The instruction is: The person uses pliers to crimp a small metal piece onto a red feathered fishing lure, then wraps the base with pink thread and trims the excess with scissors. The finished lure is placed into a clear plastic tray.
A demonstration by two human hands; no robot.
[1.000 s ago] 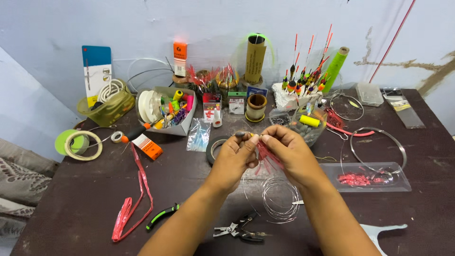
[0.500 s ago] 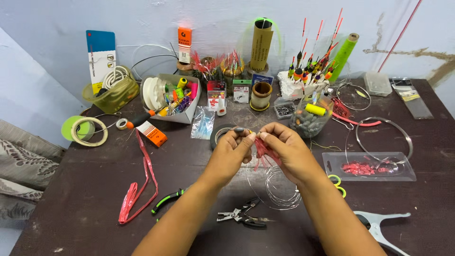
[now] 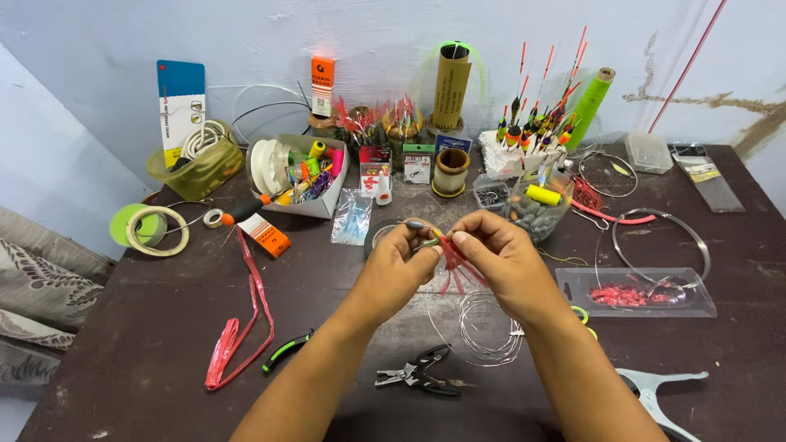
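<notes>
Two hands, left (image 3: 399, 260) and right (image 3: 497, 255), are pinched together on a red lure (image 3: 453, 255) above wire coils (image 3: 485, 324) and pliers (image 3: 416, 373).

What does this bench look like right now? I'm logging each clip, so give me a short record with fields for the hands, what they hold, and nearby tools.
left hand: raised over the table, fingers pinched on a small lure
right hand: pinches the same lure from the other side
held item: red-tasselled lure with a green part, between both hands
below hands: coil of thin wire on the dark table
nearby tools: black pliers, green-handled tool
left side: red ribbon, tape roll
</notes>
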